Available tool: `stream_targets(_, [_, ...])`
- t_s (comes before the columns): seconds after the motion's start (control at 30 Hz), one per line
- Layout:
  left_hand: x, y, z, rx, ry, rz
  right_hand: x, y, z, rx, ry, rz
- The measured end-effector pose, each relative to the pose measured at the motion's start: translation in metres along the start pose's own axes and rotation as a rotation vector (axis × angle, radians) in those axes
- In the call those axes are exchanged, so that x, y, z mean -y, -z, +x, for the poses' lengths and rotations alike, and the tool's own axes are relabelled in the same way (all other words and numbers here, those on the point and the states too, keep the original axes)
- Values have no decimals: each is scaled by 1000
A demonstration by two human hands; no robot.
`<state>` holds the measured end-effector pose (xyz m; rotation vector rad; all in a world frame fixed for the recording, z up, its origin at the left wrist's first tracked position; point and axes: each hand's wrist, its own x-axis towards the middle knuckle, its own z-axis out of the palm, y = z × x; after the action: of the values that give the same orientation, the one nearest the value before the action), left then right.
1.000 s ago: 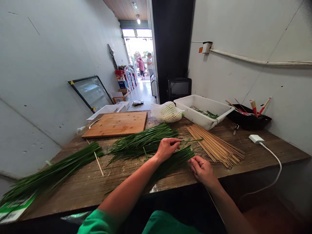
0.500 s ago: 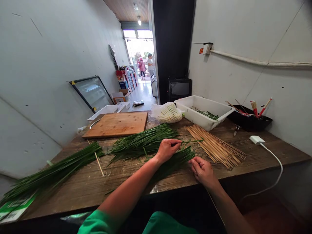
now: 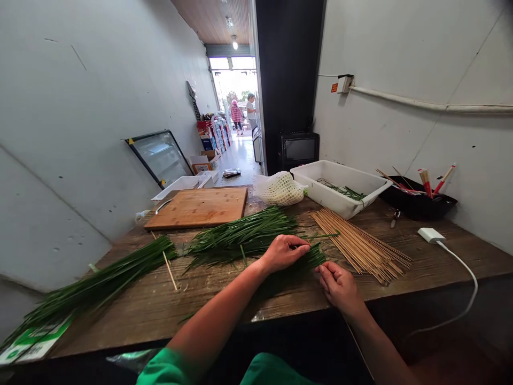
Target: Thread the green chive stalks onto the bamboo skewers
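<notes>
Left grip [image 3: 285, 252]: centre frame, fingers closed on the cut end of the chive bundle [image 3: 310, 258], which lies on the bench [image 3: 420, 262]. Right grip [image 3: 339, 283]: curled at the bundle's tip; cannot tell whether it holds anything. Skewers [image 3: 360, 240]: just right. Both grips keep their earlier places.

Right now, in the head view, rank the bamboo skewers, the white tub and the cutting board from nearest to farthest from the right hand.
1. Bamboo skewers, just beyond the right hand, slightly to its right.
2. White tub, behind the skewers, towards the wall.
3. Cutting board, far left at the back.
</notes>
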<state>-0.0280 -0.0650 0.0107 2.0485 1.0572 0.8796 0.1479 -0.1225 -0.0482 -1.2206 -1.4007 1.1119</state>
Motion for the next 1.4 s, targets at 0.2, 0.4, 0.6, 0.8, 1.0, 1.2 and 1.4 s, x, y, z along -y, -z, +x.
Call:
stream_targets(0.2, [0,-4,-1,97,-17,61,-1,1,0,-2,32,-22])
stream_targets(0.4, [-8,-3,-4,77,-34,124,3,0,-1,-21,64,-60])
stream_targets(0.6, [-9,-2,-6,118,-84,165,2,0,-2,-13,53,-57])
stream_targets(0.8, [8,6,3,-15,-6,414,3,0,-2,-8,23,-26])
stream_targets(1.0, [22,17,4,48,47,864,5,-1,-4,12,-20,21])
stream_targets(1.2, [22,15,5,77,79,885,6,0,-3,4,-16,24])
stream_targets(1.4, [23,13,5,78,67,856,6,-1,-3,29,-42,40])
